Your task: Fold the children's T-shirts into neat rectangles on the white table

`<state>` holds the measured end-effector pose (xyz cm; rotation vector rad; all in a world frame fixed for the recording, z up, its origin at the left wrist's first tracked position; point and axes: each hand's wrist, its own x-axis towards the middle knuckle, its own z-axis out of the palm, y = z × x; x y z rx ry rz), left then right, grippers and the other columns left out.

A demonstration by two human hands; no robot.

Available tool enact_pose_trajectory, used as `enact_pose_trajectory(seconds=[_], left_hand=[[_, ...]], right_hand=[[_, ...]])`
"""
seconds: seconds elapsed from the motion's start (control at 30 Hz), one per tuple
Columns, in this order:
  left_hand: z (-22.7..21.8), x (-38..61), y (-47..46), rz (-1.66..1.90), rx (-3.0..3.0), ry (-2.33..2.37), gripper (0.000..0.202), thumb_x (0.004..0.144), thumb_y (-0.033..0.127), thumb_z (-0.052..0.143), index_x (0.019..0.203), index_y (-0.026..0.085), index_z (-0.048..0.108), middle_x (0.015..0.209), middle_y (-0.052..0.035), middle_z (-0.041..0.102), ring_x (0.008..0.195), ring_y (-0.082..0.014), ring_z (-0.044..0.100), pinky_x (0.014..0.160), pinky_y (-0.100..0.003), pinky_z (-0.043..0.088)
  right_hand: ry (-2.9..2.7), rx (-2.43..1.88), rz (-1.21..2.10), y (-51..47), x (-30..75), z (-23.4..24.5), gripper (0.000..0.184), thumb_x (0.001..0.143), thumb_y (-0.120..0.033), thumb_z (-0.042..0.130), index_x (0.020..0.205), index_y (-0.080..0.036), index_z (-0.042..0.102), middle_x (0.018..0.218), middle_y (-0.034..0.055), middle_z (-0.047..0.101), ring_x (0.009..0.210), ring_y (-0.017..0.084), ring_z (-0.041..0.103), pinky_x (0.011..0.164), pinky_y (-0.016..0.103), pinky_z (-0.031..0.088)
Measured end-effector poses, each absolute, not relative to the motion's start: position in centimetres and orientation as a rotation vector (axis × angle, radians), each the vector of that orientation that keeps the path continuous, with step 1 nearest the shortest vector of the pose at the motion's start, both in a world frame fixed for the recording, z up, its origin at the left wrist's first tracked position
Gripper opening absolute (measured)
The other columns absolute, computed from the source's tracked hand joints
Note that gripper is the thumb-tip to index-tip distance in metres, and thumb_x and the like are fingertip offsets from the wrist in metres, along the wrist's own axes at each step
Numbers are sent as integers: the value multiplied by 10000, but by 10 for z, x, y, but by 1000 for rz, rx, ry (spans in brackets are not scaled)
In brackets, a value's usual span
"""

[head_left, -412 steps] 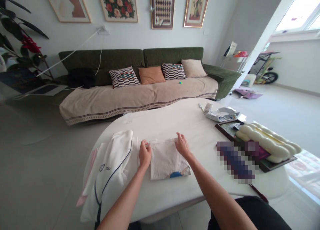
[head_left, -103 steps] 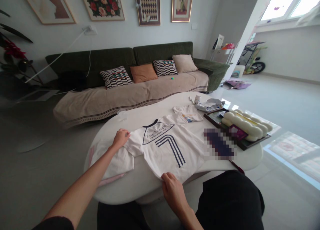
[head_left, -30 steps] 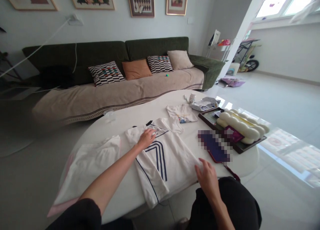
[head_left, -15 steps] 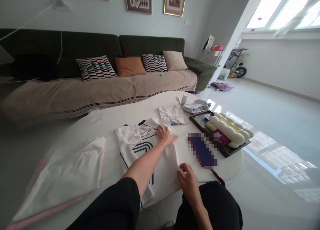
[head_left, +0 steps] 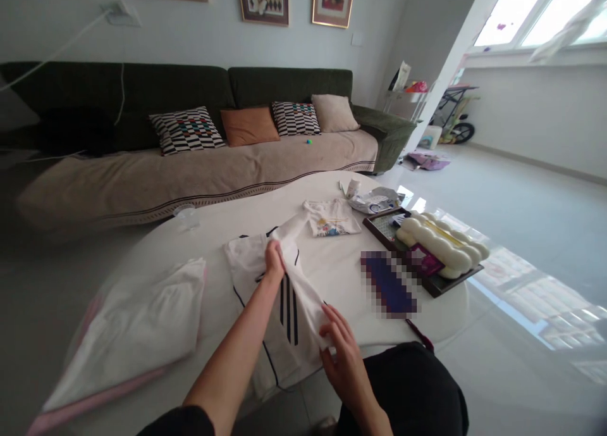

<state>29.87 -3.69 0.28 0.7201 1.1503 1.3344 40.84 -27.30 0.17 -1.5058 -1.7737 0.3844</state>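
Observation:
A white sports jersey [head_left: 310, 309] with navy trim and stripes lies on the white table, its right side lifted and folding over toward the left. My left hand [head_left: 274, 259] is closed on the fabric near the collar end. Lower down, my right hand [head_left: 339, 347] grips the jersey's right edge, fingers curled round the cloth. The lifted flap covers much of the print on the front. Behind the jersey, a folded white T-shirt [head_left: 332, 218] with a small coloured print lies flat.
White and pink cloth [head_left: 137, 322] lies at the table's left, with a clear cup [head_left: 187, 216] behind it. To the right are a dark tray [head_left: 434, 287] holding a cream puffy object [head_left: 441, 243], a blurred-out blue item [head_left: 389, 284] and a silver packet [head_left: 374, 200].
My left hand has closed on the jersey and moved left, drawing its right side up and over. My right hand has shifted slightly left and down with the edge.

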Motion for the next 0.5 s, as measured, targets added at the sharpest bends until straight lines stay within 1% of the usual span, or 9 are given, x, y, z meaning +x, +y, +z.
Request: enact_pose_trajectory(seconds=[0.03,0.1,0.17,0.23,0.3,0.37,0.43,0.47,0.5], left_hand=[[1,280,-42,1345,674,1124,190,774,275,397,701,172,539,709,-22,607,827,-164,595,699,-254,477],[-3,249,-52,1318,623,1092,226,793,283,369,765,164,559,715,-32,618,790,-162,612,672,-269,498],[-7,229,-55,1278,578,1073,203,785,279,420,827,151,573,736,-48,632,759,-172,622,646,-289,512],[-7,219,-50,1233,558,1079,181,755,247,506,880,138,578,765,-63,642,723,-180,627,622,-300,518],[-5,214,-40,1201,573,1117,244,710,187,586,947,133,570,790,-68,644,694,-178,627,608,-293,516],[-3,209,-30,1194,612,1179,453,648,99,642,1080,165,522,827,-48,641,688,-159,622,613,-268,509],[-4,202,-22,1216,657,1234,706,595,12,656,1220,236,417,885,-20,634,712,-131,614,644,-236,497],[-6,198,-20,1217,711,1264,789,585,-14,648,1266,267,363,911,-10,629,730,-119,610,663,-222,491],[-8,193,-19,1197,795,1301,821,588,-23,636,1289,280,335,927,-5,626,747,-111,607,678,-212,486]], right_hand=[[-1865,-1489,377,-275,405,0,317,653,-25,384,894,-188,510,1352,78,386,1284,224,273,1017,395,333],[-2001,-1489,356,-278,400,-7,457,621,10,365,1008,-170,526,1388,72,342,1305,228,233,1024,411,331],[-2064,-1520,313,-279,397,-17,609,600,38,343,1159,-158,483,1401,77,322,1302,224,242,1011,413,354],[-2069,-1561,250,-279,396,-25,682,613,55,328,1255,-156,419,1400,85,323,1287,216,277,998,407,375],[-2059,-1581,185,-279,397,-27,622,670,52,326,1240,-166,444,1380,86,358,1262,213,321,980,400,398],[-2071,-1546,125,-279,400,-22,507,737,22,339,1171,-182,504,1343,81,410,1240,221,350,954,401,419],[-2093,-1460,66,-281,404,-16,427,781,-7,354,1131,-185,521,1313,83,444,1231,230,357,943,407,421],[-2102,-1411,39,-283,407,-13,407,793,-15,359,1130,-181,516,1301,89,453,1226,233,359,944,410,416],[-2109,-1371,18,-284,410,-11,396,799,-17,362,1130,-178,510,1287,95,463,1214,233,370,941,408,414]])
